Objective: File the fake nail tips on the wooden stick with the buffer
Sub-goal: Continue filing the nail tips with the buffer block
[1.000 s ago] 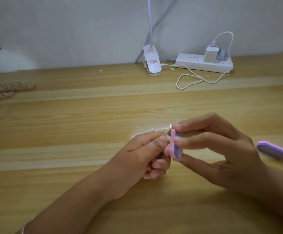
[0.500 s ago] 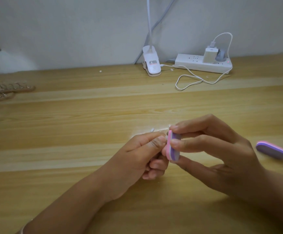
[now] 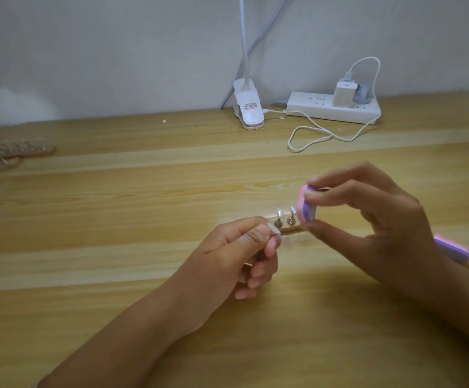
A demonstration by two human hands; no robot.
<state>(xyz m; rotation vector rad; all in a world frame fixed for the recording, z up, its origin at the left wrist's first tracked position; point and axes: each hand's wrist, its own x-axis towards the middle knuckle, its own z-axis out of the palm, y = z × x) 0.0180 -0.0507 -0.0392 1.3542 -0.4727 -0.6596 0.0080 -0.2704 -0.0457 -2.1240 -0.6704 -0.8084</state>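
Left hand (image 3: 236, 253): fingers curled, with thumb and forefinger pinching the left end of the wooden stick (image 3: 290, 230). The stick pokes out to the right of the pinch, held above the middle of the table (image 3: 115, 219), slightly right of centre. Two clear nail tips (image 3: 279, 215) show plainly, standing on small pegs along the stick; anything further left is hidden under the thumb. Right hand (image 3: 367, 219): thumb below and forefinger and middle finger on top, pinching the buffer (image 3: 307, 208). The buffer stands on edge with its pink face turned left and its purple layer toward the palm. Its lower end is just beside the right-hand tip and the stick's free end; contact cannot be told. A second pink-and-purple buffer (image 3: 453, 249) lies flat near the right edge, partly behind the right wrist. Along the far edge by the wall are a white lamp clip (image 3: 248, 109) and a power strip (image 3: 331, 110) with a charger (image 3: 343, 94) plugged in, its white cable (image 3: 310, 135) looping forward. More sticks with tips (image 3: 9, 154) lie at the left edge, blurred.
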